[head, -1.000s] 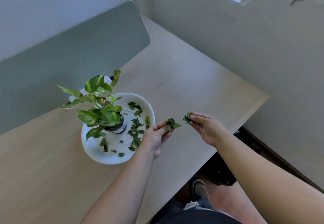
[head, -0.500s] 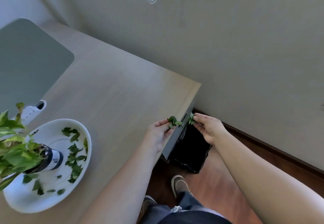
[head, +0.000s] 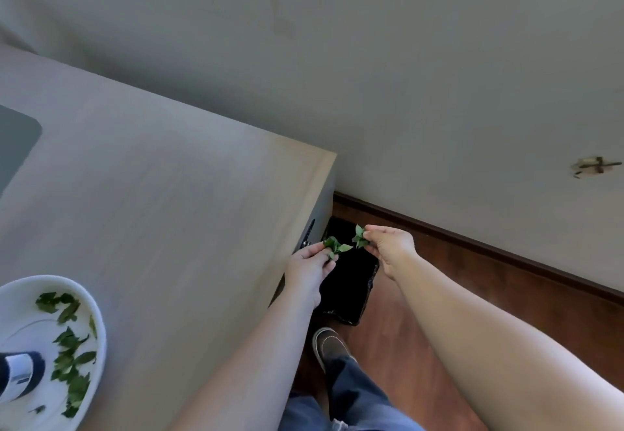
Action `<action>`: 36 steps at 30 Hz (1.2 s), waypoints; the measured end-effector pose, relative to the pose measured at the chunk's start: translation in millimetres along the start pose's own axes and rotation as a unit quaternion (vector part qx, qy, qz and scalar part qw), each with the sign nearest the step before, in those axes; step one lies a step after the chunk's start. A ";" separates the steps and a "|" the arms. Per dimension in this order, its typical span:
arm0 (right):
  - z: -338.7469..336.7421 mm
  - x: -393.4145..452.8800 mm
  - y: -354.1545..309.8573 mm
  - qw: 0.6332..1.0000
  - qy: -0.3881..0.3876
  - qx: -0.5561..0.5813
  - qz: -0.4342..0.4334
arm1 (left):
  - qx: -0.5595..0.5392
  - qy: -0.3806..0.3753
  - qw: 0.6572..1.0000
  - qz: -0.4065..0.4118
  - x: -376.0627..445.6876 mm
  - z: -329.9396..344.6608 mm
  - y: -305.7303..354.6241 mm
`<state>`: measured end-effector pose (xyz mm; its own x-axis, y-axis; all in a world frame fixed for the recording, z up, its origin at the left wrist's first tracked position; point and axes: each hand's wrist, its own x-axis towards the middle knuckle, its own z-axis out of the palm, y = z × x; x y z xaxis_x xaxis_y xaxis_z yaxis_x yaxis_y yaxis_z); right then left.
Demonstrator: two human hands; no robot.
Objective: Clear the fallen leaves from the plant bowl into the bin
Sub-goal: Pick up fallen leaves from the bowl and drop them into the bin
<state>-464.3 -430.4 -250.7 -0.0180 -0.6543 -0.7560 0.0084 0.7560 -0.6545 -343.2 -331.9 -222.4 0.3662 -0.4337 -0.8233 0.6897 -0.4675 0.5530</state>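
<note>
My left hand (head: 309, 270) pinches a small bunch of green leaves (head: 334, 246) just past the desk's right edge. To its right, my right hand (head: 390, 248) pinches another bunch of leaves (head: 359, 237). Both bunches hang over the black bin (head: 351, 285), which stands on the floor beside the desk. The white plant bowl (head: 96, 322) sits at the lower left of the desk, with several fallen leaves (head: 69, 349) lying in it. Only the dark pot (head: 18, 375) of the plant shows at the frame's edge.
The light wooden desk (head: 169, 211) ends at a corner above the bin. A grey-green panel (head: 15, 140) lies at the far left. Brown wood floor (head: 472, 282) meets a dark skirting board under the wall. My shoe (head: 329, 346) stands just in front of the bin.
The view has swung right and down, away from the bowl. Both hands have carried their leaves off the desk and over the bin, which has come into full view.
</note>
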 end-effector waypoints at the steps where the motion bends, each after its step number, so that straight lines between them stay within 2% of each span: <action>1: 0.6 3.9 2.0 1.000 0.006 -0.014 0.001 | 0.001 0.012 1.000 0.000 3.9 0.0 -3.1; 6: 1.4 18.1 7.5 0.995 0.032 -0.089 0.034 | 0.031 0.036 0.999 -0.021 25.6 6.0 -19.4; 11: 4.9 13.2 7.7 0.988 -0.080 -0.062 0.119 | 0.054 0.025 0.996 -0.068 35.5 7.8 -22.5; 17: 6.3 24.6 21.0 0.986 -0.062 -0.097 0.120 | 0.098 -0.027 0.990 -0.099 46.9 2.1 -21.7; 23: 4.2 18.5 16.0 0.991 -0.054 -0.058 0.107 | 0.096 -0.027 0.994 -0.054 42.9 -4.6 -19.5; 30: 32.6 -21.6 -10.7 0.992 -0.108 0.022 0.063 | 0.090 -0.076 0.993 0.013 7.4 -23.4 3.4; 36: 96.4 -70.3 -17.6 0.978 -0.204 0.013 0.038 | -0.024 -0.010 0.997 0.067 -28.1 -73.4 29.9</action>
<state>-366.7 -399.5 -186.8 0.3849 -0.5525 -0.7393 0.0201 0.8059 -0.5918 -287.0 -277.1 -192.1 0.4454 -0.5057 -0.7388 0.6646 -0.3662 0.6513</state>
